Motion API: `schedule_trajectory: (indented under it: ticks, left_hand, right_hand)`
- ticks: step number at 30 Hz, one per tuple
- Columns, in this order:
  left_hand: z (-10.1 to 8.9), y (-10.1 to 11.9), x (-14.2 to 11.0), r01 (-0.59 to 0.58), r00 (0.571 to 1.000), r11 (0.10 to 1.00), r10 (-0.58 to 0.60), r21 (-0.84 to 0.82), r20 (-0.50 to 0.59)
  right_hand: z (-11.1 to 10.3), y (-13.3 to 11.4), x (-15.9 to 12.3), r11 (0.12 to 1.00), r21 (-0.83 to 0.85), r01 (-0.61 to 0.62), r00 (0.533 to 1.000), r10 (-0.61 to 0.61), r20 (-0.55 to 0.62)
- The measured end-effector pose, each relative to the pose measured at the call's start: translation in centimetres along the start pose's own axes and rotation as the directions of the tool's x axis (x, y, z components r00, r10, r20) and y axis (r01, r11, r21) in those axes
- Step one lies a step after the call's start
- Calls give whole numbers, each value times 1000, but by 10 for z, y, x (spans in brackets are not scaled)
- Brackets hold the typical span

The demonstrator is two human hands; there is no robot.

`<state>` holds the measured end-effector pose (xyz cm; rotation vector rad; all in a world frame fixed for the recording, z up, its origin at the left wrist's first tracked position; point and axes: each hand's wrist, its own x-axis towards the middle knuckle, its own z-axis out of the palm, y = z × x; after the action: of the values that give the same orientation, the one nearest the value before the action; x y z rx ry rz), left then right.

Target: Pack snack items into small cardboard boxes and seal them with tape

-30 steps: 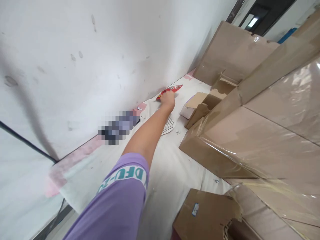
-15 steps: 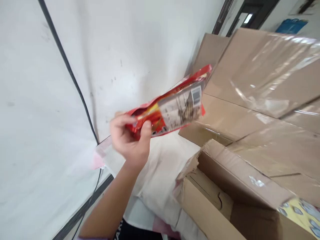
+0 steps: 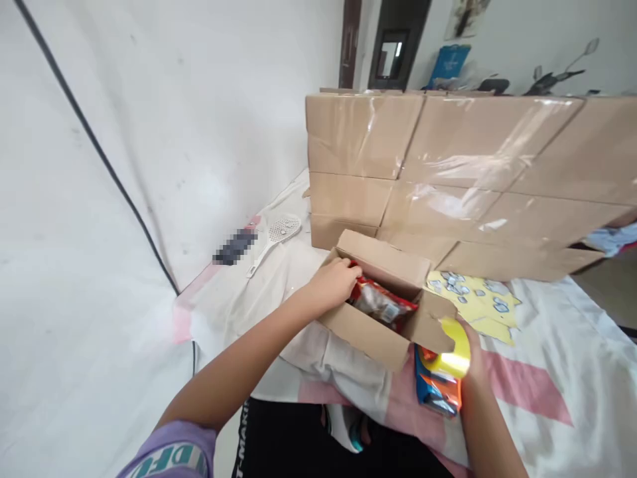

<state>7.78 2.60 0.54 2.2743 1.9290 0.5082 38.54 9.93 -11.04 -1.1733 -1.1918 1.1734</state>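
Observation:
My left hand [image 3: 334,281] reaches into a small open cardboard box [image 3: 365,332] and its fingers are closed on a red snack packet [image 3: 382,303] lying inside. My right hand [image 3: 472,362] grips a tape dispenser [image 3: 440,378] with a yellow roll and an orange and blue body. It rests on the bed sheet against the box's right end.
A wall of taped cardboard cartons [image 3: 448,179] stands behind the box. A yellow patterned sheet [image 3: 478,299] lies to the right of it. A white perforated paddle [image 3: 275,236] lies near the white wall [image 3: 174,119]. A black cable [image 3: 99,153] runs down the wall.
My left hand took the red packet from beside the wall, lifted it, and brought it down into the small box. The view swung right, and my right hand with the tape dispenser came into view.

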Motion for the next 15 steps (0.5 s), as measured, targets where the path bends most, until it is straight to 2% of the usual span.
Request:
schedule_trajectory:
  ticks: [3, 6, 8, 10, 12, 15]
  left_hand:
    - [-2, 10, -12, 38, 998, 991, -33, 129, -44]
    - [-11, 9, -37, 56, 974, 986, -19, 158, -226]
    - [-12, 0, -58, 110, 925, 991, -74, 74, -373]
    - [-5, -14, -80, 129, 885, 988, -153, -84, -440]
    - [9, -28, -99, 98, 920, 968, -177, -233, -348]
    - [30, -42, -118, 111, 972, 950, -166, -290, -170]
  right_hand:
    - [3, -1, -8, 992, 82, -91, 995, 93, -21]
    - [3, -2, -11, 989, 110, -94, 995, 98, -24]
    - [2, -3, -12, 991, 110, -79, 996, 82, -27]
    - [2, -6, -13, 996, 84, -27, 998, 32, -55]
    - [3, -10, -16, 998, 43, 35, 996, -31, -85]
    - [6, -14, -19, 996, 60, 67, 994, -62, -90]
